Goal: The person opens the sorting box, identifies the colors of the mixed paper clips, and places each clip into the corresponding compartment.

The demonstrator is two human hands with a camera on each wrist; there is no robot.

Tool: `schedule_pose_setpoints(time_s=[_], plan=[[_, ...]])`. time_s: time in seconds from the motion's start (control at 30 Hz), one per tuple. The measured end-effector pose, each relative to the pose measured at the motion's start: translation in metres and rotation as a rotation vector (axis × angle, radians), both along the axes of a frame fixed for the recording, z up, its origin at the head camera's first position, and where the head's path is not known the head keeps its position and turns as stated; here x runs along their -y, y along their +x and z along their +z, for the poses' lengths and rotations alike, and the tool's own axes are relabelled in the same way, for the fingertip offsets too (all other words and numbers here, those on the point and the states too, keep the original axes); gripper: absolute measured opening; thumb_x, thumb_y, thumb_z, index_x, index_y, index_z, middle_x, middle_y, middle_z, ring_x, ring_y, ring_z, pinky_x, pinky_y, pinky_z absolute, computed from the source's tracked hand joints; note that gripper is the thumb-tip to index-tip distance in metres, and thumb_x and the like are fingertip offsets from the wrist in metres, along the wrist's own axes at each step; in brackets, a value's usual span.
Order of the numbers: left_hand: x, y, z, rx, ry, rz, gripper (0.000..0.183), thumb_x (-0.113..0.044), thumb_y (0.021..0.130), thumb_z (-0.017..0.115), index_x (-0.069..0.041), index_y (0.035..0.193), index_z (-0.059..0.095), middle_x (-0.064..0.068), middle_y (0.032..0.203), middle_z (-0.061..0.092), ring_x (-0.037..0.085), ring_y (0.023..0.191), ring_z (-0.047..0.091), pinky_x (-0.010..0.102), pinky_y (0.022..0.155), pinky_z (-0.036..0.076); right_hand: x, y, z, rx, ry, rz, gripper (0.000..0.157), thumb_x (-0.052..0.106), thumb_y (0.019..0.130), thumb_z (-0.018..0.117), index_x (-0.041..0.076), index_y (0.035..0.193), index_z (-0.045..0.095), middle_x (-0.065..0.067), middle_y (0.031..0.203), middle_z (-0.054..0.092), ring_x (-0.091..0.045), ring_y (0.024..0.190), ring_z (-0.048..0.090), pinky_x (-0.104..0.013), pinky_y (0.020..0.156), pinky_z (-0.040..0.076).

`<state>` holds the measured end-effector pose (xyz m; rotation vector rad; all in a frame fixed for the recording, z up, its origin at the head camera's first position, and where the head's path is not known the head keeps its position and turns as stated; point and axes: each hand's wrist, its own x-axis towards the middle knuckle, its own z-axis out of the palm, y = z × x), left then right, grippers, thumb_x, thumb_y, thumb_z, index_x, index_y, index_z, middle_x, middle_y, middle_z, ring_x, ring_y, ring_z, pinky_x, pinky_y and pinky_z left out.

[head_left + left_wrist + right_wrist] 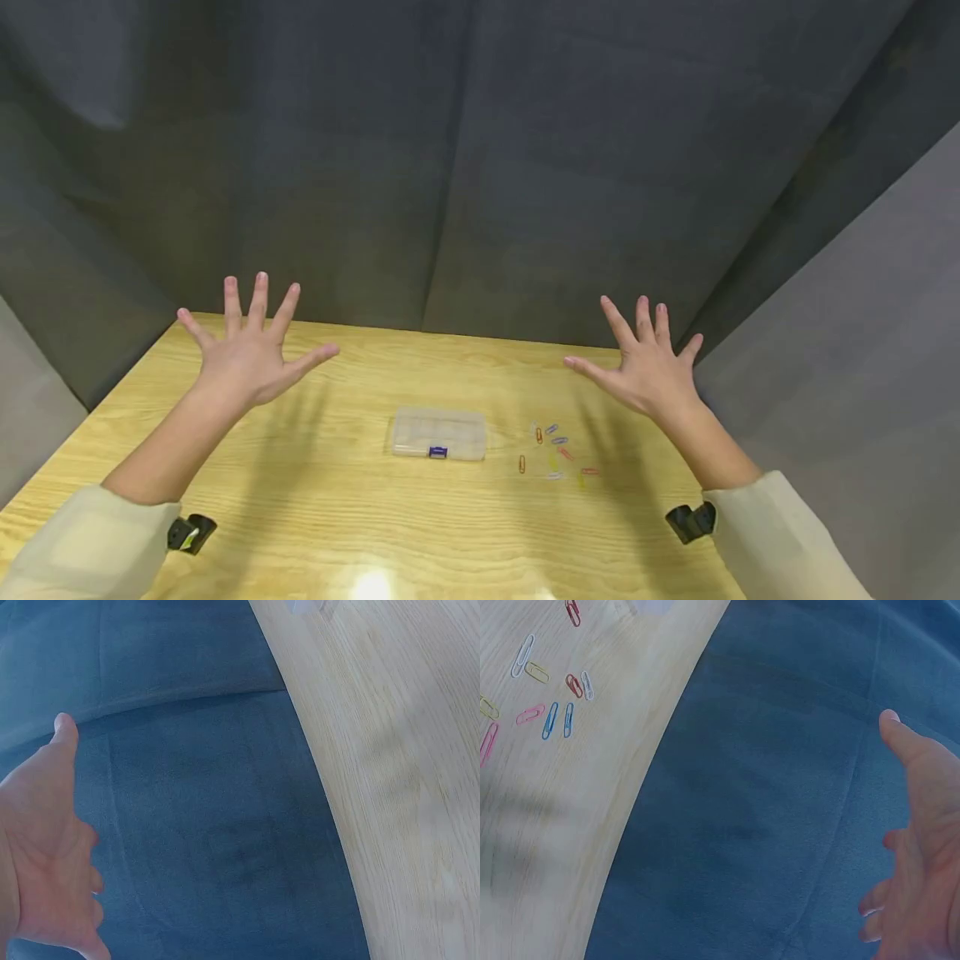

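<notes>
Both hands are held up over the table with fingers spread wide and nothing in them. My left hand [243, 362] is at the left, above the far part of the table. Opposite it, my right hand [652, 375] hovers at the right, nearest to several loose paper clips [559, 441]. Red, pink, blue, white and yellow ones lie scattered in the right wrist view, a blue paper clip [550, 721] among them. A clear plastic box [439, 433] with a blue latch [438, 452] lies closed between the hands, left of the clips.
The wooden table [360, 517] carries the box and the clips. Dark curtains [450, 167] hang behind its far edge, and a grey panel [840, 350] stands along the right. Each sleeve cuff has a small black device [192, 533] beside it.
</notes>
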<state>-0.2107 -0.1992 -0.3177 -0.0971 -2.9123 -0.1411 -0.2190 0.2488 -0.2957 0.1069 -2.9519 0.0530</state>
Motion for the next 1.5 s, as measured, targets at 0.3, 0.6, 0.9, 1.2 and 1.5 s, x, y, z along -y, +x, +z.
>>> schedule_pose_setpoints(time_s=[0.3,0.6,0.9,1.2,1.5], plan=[[0.005,-0.001,-0.001,0.050,0.026,-0.001,0.094,-0.079,0.072,0.025,-0.023,0.142,-0.002,0.019,0.145,-0.015,0.039,0.124,-0.029,0.071,0.078,-0.023,-0.003,-0.002,-0.008,0.033,0.011,-0.002,0.091,0.082,0.068,0.030,0.038,0.139,-0.008,-0.022,0.146,-0.005,-0.043,0.132,-0.008,-0.075,0.085,-0.007],[0.006,-0.001,-0.001,0.112,0.062,-0.038,0.101,-0.081,0.068,0.031,-0.013,0.141,0.019,0.023,0.144,0.014,0.047,0.130,0.007,0.072,0.089,0.006,-0.002,-0.007,-0.018,0.057,0.003,0.021,0.090,0.080,0.069,0.031,0.039,0.139,-0.006,-0.021,0.146,-0.002,-0.044,0.132,0.001,-0.074,0.088,0.001],[0.001,0.001,-0.019,0.077,0.179,-0.097,0.089,-0.071,0.073,0.043,-0.004,0.131,0.039,0.022,0.129,0.043,0.044,0.116,0.037,0.064,0.085,0.029,0.003,-0.004,-0.036,0.059,-0.057,0.099,0.082,0.072,0.075,0.038,0.030,0.141,0.014,-0.023,0.145,0.013,-0.044,0.130,0.013,-0.069,0.091,0.017],[-0.011,-0.002,-0.049,0.142,0.334,-0.204,0.065,-0.047,0.077,0.060,-0.002,0.122,0.049,0.021,0.123,0.049,0.040,0.114,0.043,0.053,0.090,0.036,0.008,-0.002,-0.058,-0.023,-0.151,0.164,0.065,0.061,0.079,0.047,0.014,0.123,0.050,-0.017,0.124,0.050,-0.038,0.112,0.045,-0.054,0.088,0.036],[-0.032,-0.006,-0.081,0.203,0.458,-0.242,0.065,-0.048,0.075,0.062,-0.005,0.122,0.050,0.017,0.123,0.051,0.036,0.113,0.046,0.049,0.089,0.039,0.019,0.002,-0.081,0.031,-0.234,0.166,0.054,0.055,0.080,0.051,0.013,0.114,0.057,-0.011,0.118,0.056,-0.034,0.109,0.049,-0.050,0.087,0.039]])
